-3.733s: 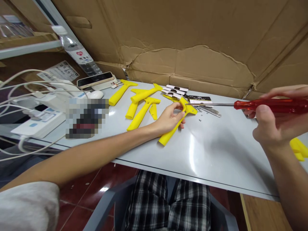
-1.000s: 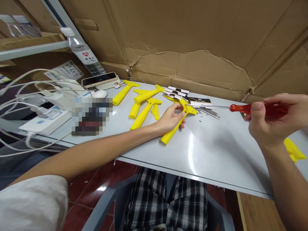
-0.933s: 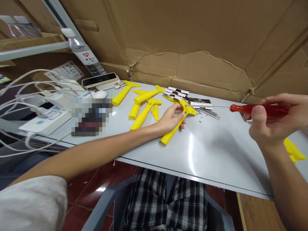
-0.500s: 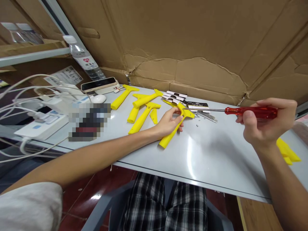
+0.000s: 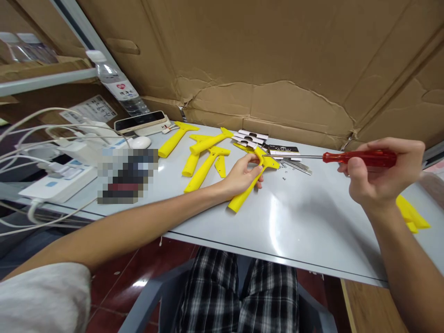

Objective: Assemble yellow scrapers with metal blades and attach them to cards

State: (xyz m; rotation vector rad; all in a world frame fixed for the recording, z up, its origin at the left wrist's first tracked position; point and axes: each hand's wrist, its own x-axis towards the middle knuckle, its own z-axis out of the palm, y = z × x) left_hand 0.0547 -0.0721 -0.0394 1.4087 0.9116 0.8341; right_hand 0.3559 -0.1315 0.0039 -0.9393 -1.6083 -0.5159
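My left hand (image 5: 244, 175) is closed around a yellow plastic scraper handle (image 5: 243, 198), near its wide head, and holds it tilted over the table. In my right hand (image 5: 381, 171) is a screwdriver (image 5: 360, 158) with a clear red grip, held level. Its thin steel shaft runs left, and the tip meets the head of the yellow handle. Whether a screw sits under the tip is too small to tell. Small screws (image 5: 284, 178) and flat metal blades (image 5: 296, 166) lie just behind the held handle.
Several more yellow handles (image 5: 205, 171) lie to the left, beside a small yellow plate (image 5: 220, 166). Other yellow pieces (image 5: 411, 215) rest at the far right. A phone (image 5: 140, 122), a water bottle (image 5: 121, 85) and a power strip (image 5: 58, 180) with cables stand left. Cardboard (image 5: 298, 60) walls the back.
Both hands keep the same hold, with the screwdriver tip still at the handle's head. The whole view has shifted very slightly.
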